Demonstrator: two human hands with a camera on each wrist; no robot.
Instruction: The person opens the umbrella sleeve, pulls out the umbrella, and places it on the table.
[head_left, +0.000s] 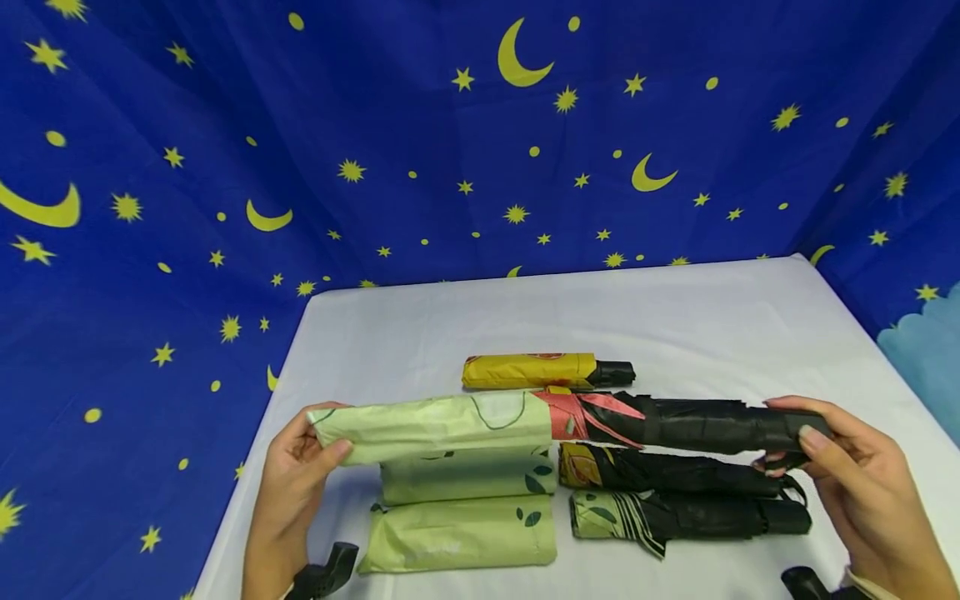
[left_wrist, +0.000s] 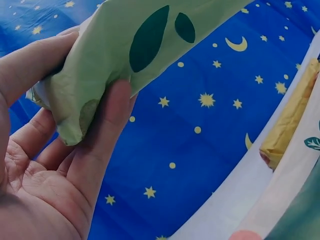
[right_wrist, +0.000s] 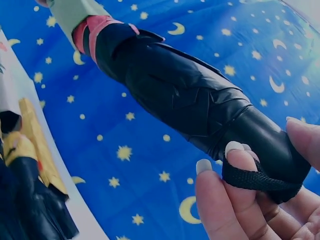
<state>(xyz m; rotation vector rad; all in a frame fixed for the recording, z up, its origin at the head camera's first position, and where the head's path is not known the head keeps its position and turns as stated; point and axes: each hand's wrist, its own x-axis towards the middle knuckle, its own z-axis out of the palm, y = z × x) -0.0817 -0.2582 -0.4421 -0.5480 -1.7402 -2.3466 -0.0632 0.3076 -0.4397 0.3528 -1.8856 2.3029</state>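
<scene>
My left hand (head_left: 288, 475) grips the far left end of a light green umbrella sleeve (head_left: 427, 427), with thumb in front and fingers behind. In the left wrist view dark leaf prints show on the sleeve. My right hand (head_left: 870, 471) holds the handle end of a folded black umbrella (head_left: 697, 425) between thumb and fingers. A black wrist strap (right_wrist: 250, 179) loops by its fingers in the right wrist view. The umbrella's pink-patterned end (head_left: 567, 415) meets the sleeve's right end; how deep it sits inside is hidden. Both are held level above the table.
On the white table (head_left: 390, 333), a yellow-covered umbrella (head_left: 528, 372) lies behind. Nearer lie two green sleeves (head_left: 468, 479) (head_left: 461, 535), a black-and-yellow folded umbrella (head_left: 667, 473) and a black-and-green one (head_left: 705, 515). A blue star-and-moon curtain (head_left: 420, 125) stands around the table.
</scene>
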